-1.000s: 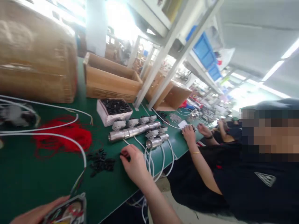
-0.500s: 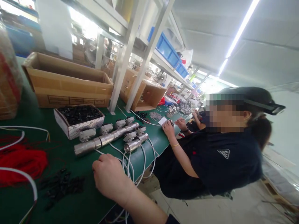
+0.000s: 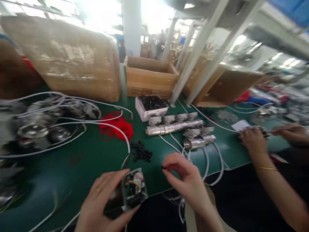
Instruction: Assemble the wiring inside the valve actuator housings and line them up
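Note:
My left hand (image 3: 100, 196) is wrapped round a small square-ended housing (image 3: 134, 188), at the near edge of the bench. Its open end faces right and shows coloured wires and dark parts inside. To its right, my right hand (image 3: 184, 180) is closed in a pinch on a small black part (image 3: 163, 167), apart from the housing. Beyond the hands lies a loose pile of small black parts (image 3: 142, 151). Silvery cylindrical housings (image 3: 175, 128) with white cables stand in rows past my right hand. Motion blur hides fine detail.
A bundle of red wire (image 3: 116, 127) and white cables lie on the green bench (image 3: 96, 167). Behind are a carton of black parts (image 3: 149, 112), cardboard boxes (image 3: 152, 79) and metal shelf posts (image 3: 193, 54). At right, a co-worker's hand (image 3: 253, 138) holds a part.
The view has swung left and down. My left hand with the housing has come into sight. My right hand now shows a black part at its fingertips and is near the housing.

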### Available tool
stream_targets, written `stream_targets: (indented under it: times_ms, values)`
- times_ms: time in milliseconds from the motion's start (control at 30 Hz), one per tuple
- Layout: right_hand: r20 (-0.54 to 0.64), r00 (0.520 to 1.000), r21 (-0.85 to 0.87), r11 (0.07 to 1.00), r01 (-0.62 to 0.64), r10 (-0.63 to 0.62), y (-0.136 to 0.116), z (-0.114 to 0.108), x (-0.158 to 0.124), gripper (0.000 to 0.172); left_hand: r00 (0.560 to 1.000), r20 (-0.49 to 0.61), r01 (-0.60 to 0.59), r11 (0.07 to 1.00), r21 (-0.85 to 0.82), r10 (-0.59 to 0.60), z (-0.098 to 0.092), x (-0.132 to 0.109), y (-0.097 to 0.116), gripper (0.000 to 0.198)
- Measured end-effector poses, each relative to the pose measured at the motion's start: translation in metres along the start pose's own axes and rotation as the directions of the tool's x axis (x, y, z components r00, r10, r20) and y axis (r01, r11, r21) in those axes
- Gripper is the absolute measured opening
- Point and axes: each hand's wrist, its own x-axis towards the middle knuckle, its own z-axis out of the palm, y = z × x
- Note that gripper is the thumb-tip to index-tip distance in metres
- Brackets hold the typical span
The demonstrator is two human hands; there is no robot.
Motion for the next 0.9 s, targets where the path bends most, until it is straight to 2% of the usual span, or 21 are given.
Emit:
stream_targets:
  times_ms: [33, 167, 367, 467, 600, 900]
  values:
    - [-0.006, 1.0, 0.035, 0.999, 0.014, -0.014, -0.004, 0.001, -0.003, 0.019, 0.999, 0.05, -0.013, 1.0, 0.021, 0.012, -0.004, -0.001, 0.004, 0.053]
    - [0.029, 0.995, 0.047, 0.995, 0.092, -0.094, -0.025, 0.01, -0.019, 0.024, 0.997, 0.074, -0.03, 0.999, 0.025, 0.028, -0.004, 0.006, 0.02, 0.063]
    - [0.134, 0.966, -0.188, 0.951, 0.244, -0.222, -0.042, 0.027, -0.03, 0.023, 0.997, 0.046, -0.067, 0.998, 0.022, 0.066, 0.001, 0.013, 0.03, 0.056]
    - [0.14, 0.95, -0.302, 0.901, 0.311, -0.281, -0.043, 0.029, -0.031, 0.024, 0.996, 0.039, -0.086, 0.995, 0.047, 0.084, 0.002, 0.013, 0.032, 0.053]
    - [0.164, 0.926, -0.372, 0.848, 0.377, -0.34, -0.046, 0.027, -0.033, 0.022, 0.994, 0.045, -0.103, 0.993, 0.063, 0.1, 0.004, 0.015, 0.037, 0.053]
    - [0.25, 0.925, -0.401, 0.839, 0.368, -0.286, -0.048, 0.017, -0.03, 0.019, 0.995, 0.047, -0.092, 0.993, 0.069, 0.089, 0.006, 0.017, 0.041, 0.053]
